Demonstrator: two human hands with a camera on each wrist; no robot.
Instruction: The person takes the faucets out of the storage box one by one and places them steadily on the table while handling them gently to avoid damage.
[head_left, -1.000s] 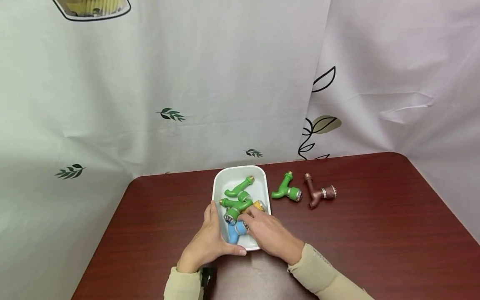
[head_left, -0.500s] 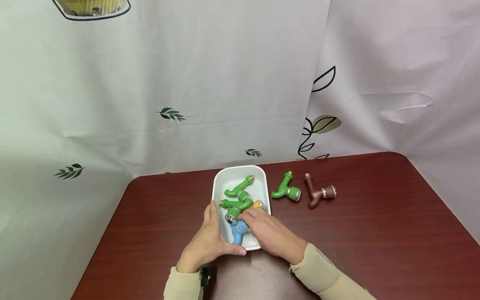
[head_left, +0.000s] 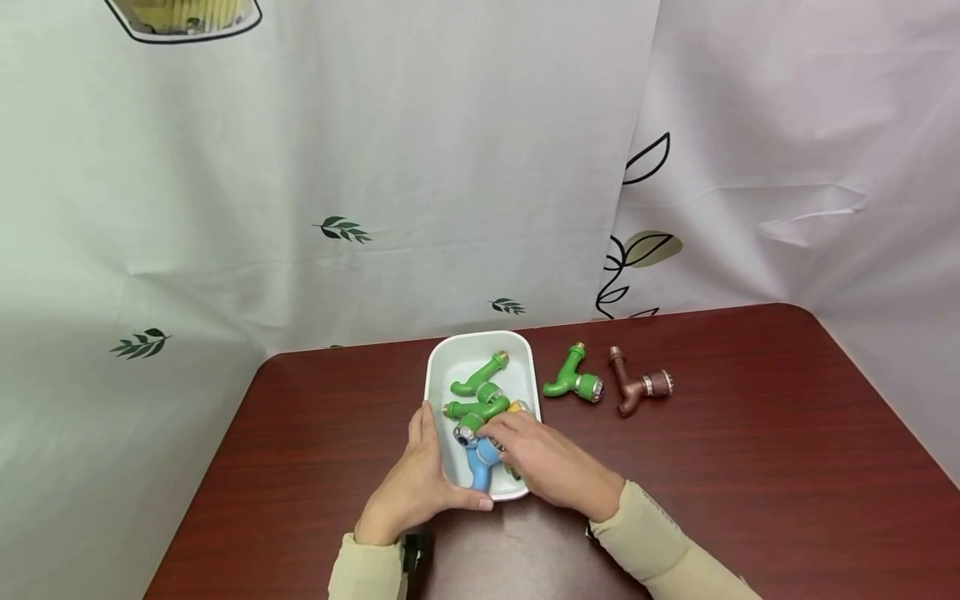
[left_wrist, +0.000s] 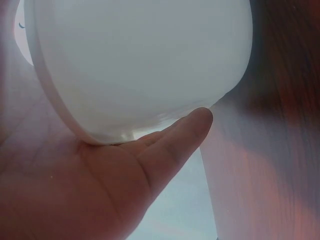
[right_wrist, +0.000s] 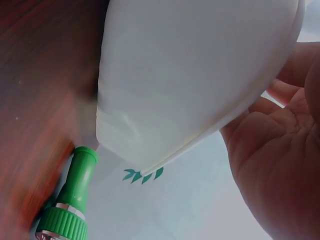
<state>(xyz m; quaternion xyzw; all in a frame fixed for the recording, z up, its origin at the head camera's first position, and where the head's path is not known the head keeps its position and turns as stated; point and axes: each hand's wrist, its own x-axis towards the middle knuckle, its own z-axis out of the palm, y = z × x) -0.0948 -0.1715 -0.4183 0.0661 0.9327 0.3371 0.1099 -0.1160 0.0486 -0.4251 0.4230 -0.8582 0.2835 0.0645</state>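
Observation:
A white tray holds several taps. My left hand steadies its near left corner, fingers straight along the left wall and thumb along the near wall; in the left wrist view, fingers lie against the outer wall. My right hand reaches over the right rim, curled fingers at the knob of a blue tap, fingertips partly hidden. Two green taps, an upper one and a lower one, lie beyond it. A yellow tap is mostly hidden under my right hand.
On the reddish-brown table, right of the tray, lie another green tap and a brown tap. A whitish curtain with leaf prints hangs behind the table's far edge.
My right hand has shifted slightly right and toward me. The blue tap has moved right and turned a little, the lower green tap slightly right. My left hand has stayed in place.

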